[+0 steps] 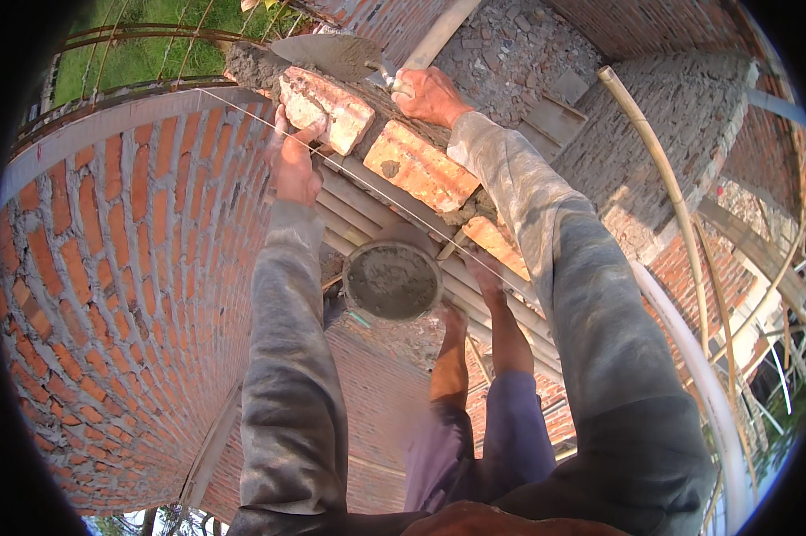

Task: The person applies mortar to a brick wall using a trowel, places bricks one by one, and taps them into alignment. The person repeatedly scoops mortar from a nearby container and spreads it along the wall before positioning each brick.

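From where I stand, think of the person's view as a clock. Near 11 is a rough orange clay brick (327, 109), at the end of a row on top of a wall. The person's left hand (296, 165), just below it, grips its near side, thumb on the front. At 12, the right hand (430, 94) is closed tight around the handle of a wide, flat, grey metal trowel (327, 55), whose blade points to 11, just past the brick. Wet grey mortar (255, 70) sits by the brick's far left end. Toward 1 comes a second orange clay brick (421, 165), with a gap between the two. A thin pale string (412, 213) runs from 10 down to 4, close by the left hand. I think the brick could end up crooked if the left hand pushes harder on one side. The hand might also bump the string, and then the line would be wrong. A round grey bucket (346, 284) of mud-like mix sits mid-clock, close to two bare feet (452, 314); a careless kick could tip it.
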{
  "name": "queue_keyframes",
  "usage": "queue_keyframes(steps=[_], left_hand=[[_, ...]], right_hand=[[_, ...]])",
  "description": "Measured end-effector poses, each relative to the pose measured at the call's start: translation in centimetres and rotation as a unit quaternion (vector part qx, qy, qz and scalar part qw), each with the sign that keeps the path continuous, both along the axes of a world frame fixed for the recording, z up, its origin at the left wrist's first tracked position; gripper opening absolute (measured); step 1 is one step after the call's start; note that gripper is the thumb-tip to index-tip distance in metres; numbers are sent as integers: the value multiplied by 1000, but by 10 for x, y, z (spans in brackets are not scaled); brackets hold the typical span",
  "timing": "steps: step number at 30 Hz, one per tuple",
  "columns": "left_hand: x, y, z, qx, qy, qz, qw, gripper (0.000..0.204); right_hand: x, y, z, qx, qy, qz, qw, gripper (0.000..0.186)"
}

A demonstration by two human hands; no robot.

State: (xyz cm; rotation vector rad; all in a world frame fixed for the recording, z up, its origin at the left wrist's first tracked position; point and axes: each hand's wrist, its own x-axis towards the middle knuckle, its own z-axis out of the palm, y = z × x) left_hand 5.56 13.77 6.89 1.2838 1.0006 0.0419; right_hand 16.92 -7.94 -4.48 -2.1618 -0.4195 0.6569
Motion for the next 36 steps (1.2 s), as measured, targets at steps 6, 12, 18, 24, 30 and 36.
queue_keyframes(steps=[6, 12, 18, 24, 30, 36], left_hand=[[-2, 1, -7, -3, -30, -24, 999, 104], [-1, -5, -1, -2, -38, 24, 999, 92], [-2, -5, -3, -32, -82, 22, 996, 88], [-14, 0, -11, -56, -121, 22, 991, 76], [-11, 2, -13, -59, -138, -4, 989, 94], [-11, -6, -6, -26, -132, 46, 990, 93]], right_hand=[[-37, -66, 5, -25, -6, 37, 999, 31], [-58, -126, 38, -12, 45, 57, 997, 30], [-49, -163, 118, 49, 2, 59, 997, 29], [-82, -152, 179, 46, -251, 10, 967, 22], [-113, -119, 168, 3, -317, 13, 948, 29], [-80, -87, 185, 138, -123, -37, 982, 32]])
